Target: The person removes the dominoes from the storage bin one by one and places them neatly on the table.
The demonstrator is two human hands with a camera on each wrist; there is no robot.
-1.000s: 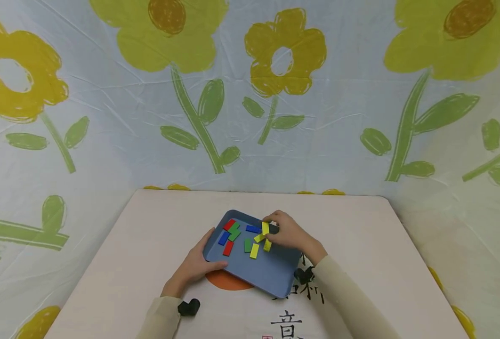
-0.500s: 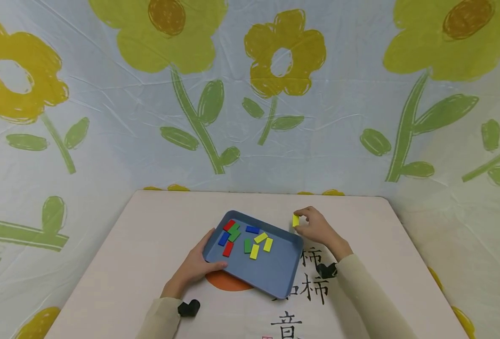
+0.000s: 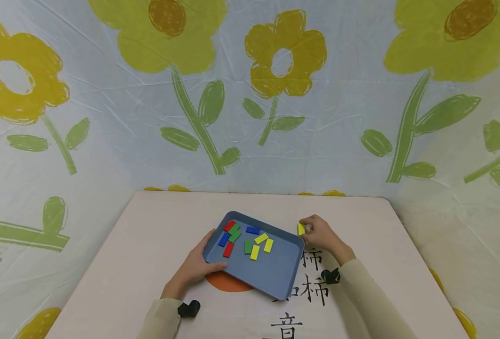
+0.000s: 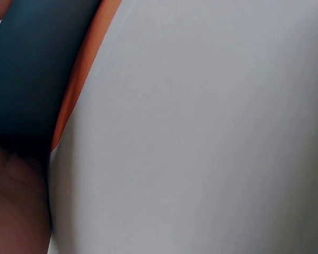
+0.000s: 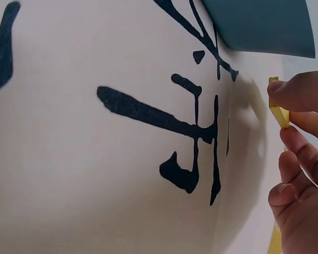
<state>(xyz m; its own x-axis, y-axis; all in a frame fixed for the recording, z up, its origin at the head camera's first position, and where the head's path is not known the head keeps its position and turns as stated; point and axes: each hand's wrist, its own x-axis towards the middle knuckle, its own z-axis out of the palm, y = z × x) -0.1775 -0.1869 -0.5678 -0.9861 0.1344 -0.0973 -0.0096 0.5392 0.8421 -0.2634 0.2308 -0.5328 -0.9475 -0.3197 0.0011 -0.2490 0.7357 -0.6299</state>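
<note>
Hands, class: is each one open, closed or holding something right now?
Left hand: holding the tray at its edge.
Right hand: holding a yellow block.

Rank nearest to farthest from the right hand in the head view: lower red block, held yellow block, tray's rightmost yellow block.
1. Held yellow block, pinched in the right hand.
2. Rightmost yellow block inside the tray, left of that hand.
3. Lower red block, farther left in the tray.
</note>
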